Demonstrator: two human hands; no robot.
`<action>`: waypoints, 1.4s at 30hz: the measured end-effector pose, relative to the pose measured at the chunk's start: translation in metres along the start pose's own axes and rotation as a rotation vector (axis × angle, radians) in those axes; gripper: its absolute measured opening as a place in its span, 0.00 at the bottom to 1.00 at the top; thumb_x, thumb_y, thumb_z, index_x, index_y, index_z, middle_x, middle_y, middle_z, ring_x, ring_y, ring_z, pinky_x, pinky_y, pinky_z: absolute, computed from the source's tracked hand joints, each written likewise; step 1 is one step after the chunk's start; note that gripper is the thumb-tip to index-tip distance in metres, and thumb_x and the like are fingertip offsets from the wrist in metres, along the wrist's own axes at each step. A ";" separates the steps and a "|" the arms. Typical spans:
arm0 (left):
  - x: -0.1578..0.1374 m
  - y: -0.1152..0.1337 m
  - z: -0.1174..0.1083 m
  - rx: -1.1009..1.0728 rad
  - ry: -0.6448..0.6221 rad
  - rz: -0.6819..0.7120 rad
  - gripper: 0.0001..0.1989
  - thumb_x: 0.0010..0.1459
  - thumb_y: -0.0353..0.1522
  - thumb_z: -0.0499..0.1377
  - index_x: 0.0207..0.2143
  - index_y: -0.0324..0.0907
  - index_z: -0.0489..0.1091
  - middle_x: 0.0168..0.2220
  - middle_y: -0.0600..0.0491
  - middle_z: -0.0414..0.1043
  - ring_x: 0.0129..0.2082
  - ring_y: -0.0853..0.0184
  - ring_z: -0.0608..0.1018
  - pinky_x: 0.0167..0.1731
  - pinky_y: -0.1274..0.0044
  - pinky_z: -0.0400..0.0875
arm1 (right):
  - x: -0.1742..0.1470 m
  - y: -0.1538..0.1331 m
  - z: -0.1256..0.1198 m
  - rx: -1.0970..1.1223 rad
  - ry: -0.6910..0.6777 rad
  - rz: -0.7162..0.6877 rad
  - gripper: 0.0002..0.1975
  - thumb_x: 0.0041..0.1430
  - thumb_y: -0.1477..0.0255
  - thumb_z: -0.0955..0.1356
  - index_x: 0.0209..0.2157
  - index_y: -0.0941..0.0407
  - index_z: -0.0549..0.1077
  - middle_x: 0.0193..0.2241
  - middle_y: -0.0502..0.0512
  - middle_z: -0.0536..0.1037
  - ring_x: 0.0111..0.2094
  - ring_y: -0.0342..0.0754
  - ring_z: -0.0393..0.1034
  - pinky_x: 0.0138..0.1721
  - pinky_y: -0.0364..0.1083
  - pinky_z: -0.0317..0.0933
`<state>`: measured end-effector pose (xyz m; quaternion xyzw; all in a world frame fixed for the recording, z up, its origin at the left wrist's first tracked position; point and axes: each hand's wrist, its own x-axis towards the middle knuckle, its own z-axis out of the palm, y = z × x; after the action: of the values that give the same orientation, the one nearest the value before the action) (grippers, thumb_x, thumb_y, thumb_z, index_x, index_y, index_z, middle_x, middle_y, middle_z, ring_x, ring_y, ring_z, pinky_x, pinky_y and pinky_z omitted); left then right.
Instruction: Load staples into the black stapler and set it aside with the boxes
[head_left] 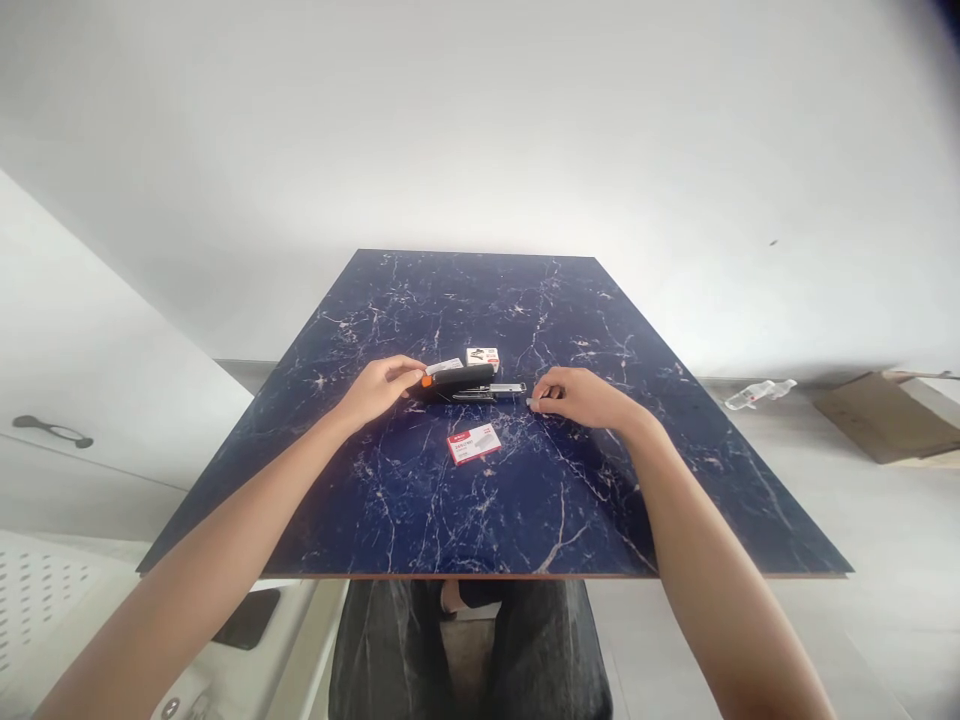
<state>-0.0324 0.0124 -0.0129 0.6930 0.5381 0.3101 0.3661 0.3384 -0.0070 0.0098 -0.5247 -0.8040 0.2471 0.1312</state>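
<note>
A black stapler with an orange piece at its left end lies on the blue marbled table. Its metal staple tray sticks out to the right. My left hand is closed with thumb and fingers at the stapler's left end. Just right of the tray, my right hand pinches a small silvery strip of staples, mostly hidden by the fingers. Nearer to me lies a flat red and white staple box. Behind the stapler are a small white and red box and a white paper or card.
The dark blue table stands against a white wall. A cabinet with a dark handle is on the left. To the right, beyond the table, are a clear plastic item and a cardboard box. A dark phone-like slab lies lower left.
</note>
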 end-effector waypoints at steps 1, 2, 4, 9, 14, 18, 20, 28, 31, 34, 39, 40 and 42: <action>0.000 0.000 0.000 0.008 0.006 -0.003 0.17 0.62 0.45 0.58 0.47 0.47 0.78 0.45 0.50 0.80 0.36 0.61 0.80 0.39 0.69 0.75 | 0.000 0.001 -0.001 0.017 0.024 0.023 0.13 0.60 0.57 0.70 0.36 0.51 0.81 0.39 0.57 0.82 0.38 0.54 0.76 0.39 0.51 0.68; 0.001 -0.001 0.000 0.018 0.009 -0.005 0.17 0.62 0.45 0.58 0.47 0.47 0.78 0.45 0.50 0.80 0.34 0.62 0.80 0.39 0.69 0.74 | -0.001 0.003 -0.003 0.046 0.056 0.051 0.13 0.60 0.57 0.70 0.37 0.51 0.80 0.39 0.57 0.82 0.38 0.54 0.76 0.39 0.51 0.68; 0.001 -0.002 0.000 0.035 0.008 -0.004 0.18 0.63 0.45 0.58 0.47 0.47 0.78 0.45 0.50 0.80 0.35 0.61 0.80 0.39 0.69 0.74 | -0.002 0.006 -0.005 0.141 0.125 0.104 0.13 0.60 0.57 0.70 0.37 0.52 0.78 0.37 0.57 0.83 0.36 0.53 0.77 0.39 0.51 0.68; 0.001 -0.002 0.001 0.055 -0.015 0.008 0.17 0.63 0.45 0.57 0.47 0.48 0.78 0.48 0.50 0.79 0.43 0.58 0.80 0.42 0.68 0.74 | 0.003 0.003 0.004 0.377 0.234 0.124 0.15 0.55 0.57 0.73 0.32 0.54 0.74 0.28 0.52 0.81 0.30 0.49 0.75 0.39 0.51 0.67; -0.001 0.002 0.001 0.048 -0.031 0.002 0.17 0.63 0.44 0.58 0.47 0.48 0.78 0.49 0.49 0.79 0.45 0.56 0.80 0.43 0.67 0.74 | 0.011 -0.006 0.018 0.484 0.321 0.148 0.16 0.52 0.57 0.75 0.35 0.55 0.79 0.34 0.55 0.83 0.36 0.52 0.77 0.45 0.53 0.68; -0.001 0.001 0.001 0.041 -0.034 0.005 0.16 0.63 0.45 0.58 0.47 0.48 0.78 0.48 0.49 0.79 0.44 0.57 0.80 0.43 0.66 0.74 | 0.012 -0.010 0.023 0.329 0.388 0.086 0.14 0.57 0.57 0.73 0.37 0.53 0.81 0.39 0.56 0.83 0.39 0.53 0.77 0.45 0.53 0.69; 0.000 -0.001 0.001 0.047 -0.030 0.007 0.17 0.63 0.45 0.58 0.47 0.49 0.78 0.48 0.49 0.79 0.44 0.57 0.80 0.43 0.66 0.74 | 0.012 -0.012 0.025 0.194 0.378 0.008 0.12 0.60 0.59 0.71 0.39 0.50 0.82 0.41 0.55 0.83 0.42 0.54 0.76 0.47 0.54 0.68; 0.000 -0.001 0.001 0.046 -0.039 0.012 0.17 0.63 0.46 0.58 0.47 0.48 0.78 0.47 0.48 0.80 0.42 0.56 0.80 0.42 0.66 0.74 | 0.015 -0.018 0.035 0.028 0.325 -0.178 0.09 0.65 0.65 0.68 0.42 0.48 0.82 0.41 0.53 0.83 0.50 0.55 0.71 0.49 0.54 0.67; -0.001 0.000 0.001 0.046 -0.050 0.013 0.17 0.63 0.45 0.58 0.47 0.48 0.78 0.48 0.48 0.79 0.44 0.56 0.80 0.43 0.66 0.73 | 0.015 -0.020 0.038 0.028 0.316 -0.191 0.09 0.66 0.65 0.68 0.42 0.47 0.82 0.42 0.52 0.83 0.48 0.55 0.72 0.48 0.54 0.67; -0.001 0.000 0.001 0.043 -0.052 0.020 0.17 0.63 0.45 0.58 0.47 0.48 0.78 0.49 0.48 0.79 0.45 0.56 0.80 0.44 0.66 0.73 | 0.015 -0.020 0.039 0.026 0.323 -0.184 0.09 0.65 0.65 0.68 0.42 0.47 0.82 0.42 0.52 0.83 0.47 0.54 0.73 0.48 0.54 0.67; -0.001 0.002 0.001 0.048 -0.055 0.010 0.17 0.63 0.45 0.58 0.47 0.48 0.78 0.50 0.48 0.79 0.46 0.55 0.79 0.45 0.65 0.73 | 0.016 -0.019 0.040 0.009 0.316 -0.194 0.09 0.65 0.66 0.68 0.43 0.47 0.82 0.42 0.51 0.83 0.46 0.53 0.74 0.46 0.53 0.68; -0.001 0.002 0.000 0.050 -0.056 0.008 0.17 0.63 0.45 0.58 0.47 0.49 0.78 0.50 0.48 0.78 0.46 0.55 0.79 0.45 0.65 0.73 | 0.016 -0.019 0.040 0.002 0.308 -0.193 0.09 0.65 0.66 0.68 0.43 0.47 0.82 0.42 0.51 0.83 0.46 0.53 0.75 0.46 0.53 0.68; -0.002 0.003 0.000 0.055 -0.063 0.005 0.17 0.64 0.45 0.58 0.48 0.49 0.78 0.50 0.49 0.78 0.46 0.55 0.79 0.46 0.64 0.73 | 0.016 -0.019 0.041 -0.017 0.287 -0.189 0.10 0.66 0.66 0.68 0.43 0.47 0.81 0.43 0.49 0.83 0.46 0.53 0.75 0.47 0.53 0.68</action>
<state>-0.0311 0.0104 -0.0109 0.7137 0.5329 0.2741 0.3627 0.2975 -0.0091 -0.0154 -0.4779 -0.8248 0.1495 0.2626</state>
